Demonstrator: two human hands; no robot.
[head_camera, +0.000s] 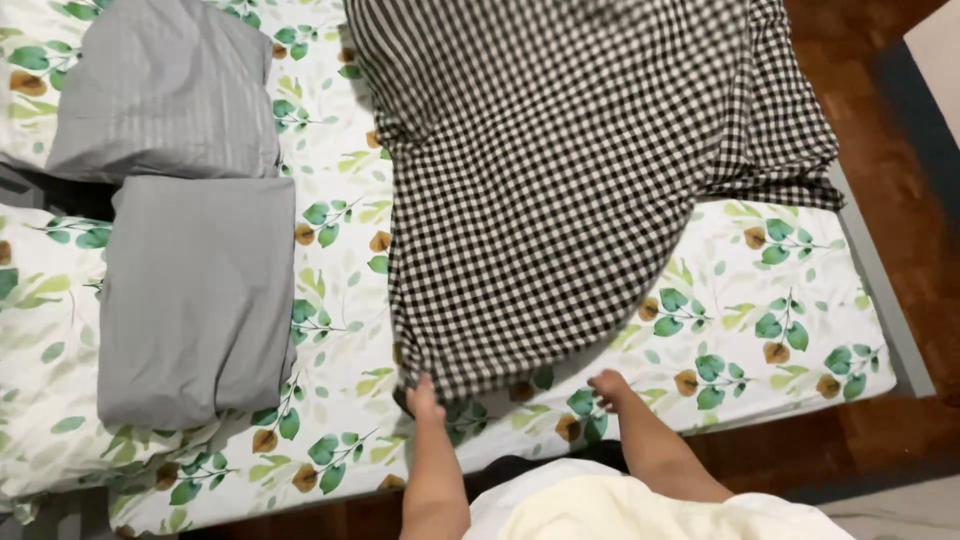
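Checked blanket (540, 190): black-and-white gingham, soft woven cloth, spread loosely across the middle and upper right of the bed (760, 300), its near edge curved and rippled, far right portion bunched into folds. Left hand (424, 398) at the blanket's near left corner, grip clamped on the hem, fingers partly under the cloth. Right hand (606, 384) just below the near edge, on the sheet; blurred, so cannot tell whether its grip is apart or together, nor whether it touches the blanket. Sheet (330, 300): white cotton print with green leaves and brown dots, lightly creased. Left of the blanket, apart from it, two grey pillows (195, 290), rectangular, smooth, one faintly striped.
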